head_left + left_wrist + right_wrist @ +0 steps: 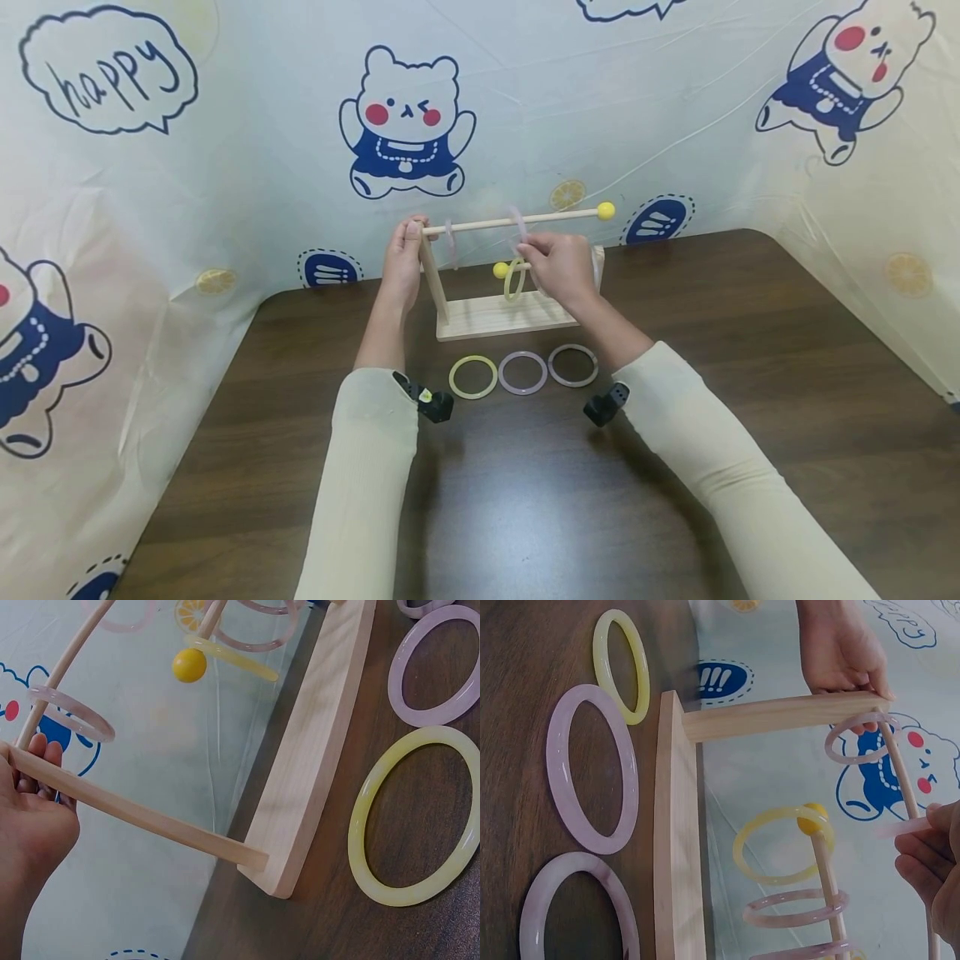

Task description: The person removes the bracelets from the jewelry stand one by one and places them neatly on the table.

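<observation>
My left hand [403,265] grips the upper end of the left post [135,804] of a wooden bangle stand [480,318]. My right hand [566,265] pinches a pale pink bangle [520,223], which is around the upper rod [555,217]. Another pinkish bangle [75,712] hangs on that rod near the left post. On the lower rod [825,874], a yellow bangle [740,851] hangs close to the yellow end ball [189,665]. Pinkish bangles [791,922] hang farther along this rod; in the head view my right hand partly hides them.
In front of the stand, a yellow bangle [473,397], a lilac bangle [522,392] and a greyish-purple bangle [573,384] lie flat in a row on the dark wooden table [300,467]. A printed cloth [255,150] hangs behind. Another yellow ball [606,211] caps the upper rod's right end.
</observation>
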Motion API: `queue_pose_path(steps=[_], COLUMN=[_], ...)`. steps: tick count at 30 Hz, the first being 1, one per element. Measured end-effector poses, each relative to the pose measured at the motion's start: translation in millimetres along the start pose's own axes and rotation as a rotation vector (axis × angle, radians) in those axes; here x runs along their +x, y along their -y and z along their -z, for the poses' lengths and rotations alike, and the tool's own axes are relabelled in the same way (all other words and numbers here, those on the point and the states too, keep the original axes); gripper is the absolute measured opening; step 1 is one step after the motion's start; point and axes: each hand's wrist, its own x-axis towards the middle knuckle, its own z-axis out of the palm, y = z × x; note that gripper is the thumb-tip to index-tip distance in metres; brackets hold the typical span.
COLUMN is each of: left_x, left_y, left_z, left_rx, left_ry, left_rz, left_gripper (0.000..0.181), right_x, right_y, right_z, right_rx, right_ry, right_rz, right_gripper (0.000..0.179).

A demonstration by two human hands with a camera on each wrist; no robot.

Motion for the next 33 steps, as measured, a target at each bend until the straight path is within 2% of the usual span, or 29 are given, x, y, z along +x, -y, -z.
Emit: queue_pose_path(steps=[7, 15, 25, 29, 33], left_x=[0.0, -0.9, -1.2, -1.1, -0.7], left_y=[0.1, -1.4, -1.5, -1.4, -1.3], left_z=[0.3, -0.2, -0.7, -0.4, -0.4], left_rx=[0.001, 0.016, 0.004, 0.004, 0.002], left_ry=[0.004, 0.001, 0.002, 0.0, -0.001], left_rz=[0.004, 0.008, 0.002, 0.005, 0.005], left_gripper=[0.046, 0.042, 0.043, 0.04, 0.039], right_x=[-1.4, -1.2, -1.5, -2.0, -2.8], right_y=[-5, -12, -16, -19, -21], right_z=[3, 8, 19, 20, 22], right_rx=[0.0, 0.079, 0.105, 0.12, 0.121], right_ry=[-0.016, -0.024, -0.004, -0.019, -0.052], right_rz=[0.0, -0.05, -0.139, -0.163, -0.149], right_gripper=[0.018, 0.019, 0.019, 0.019, 0.018])
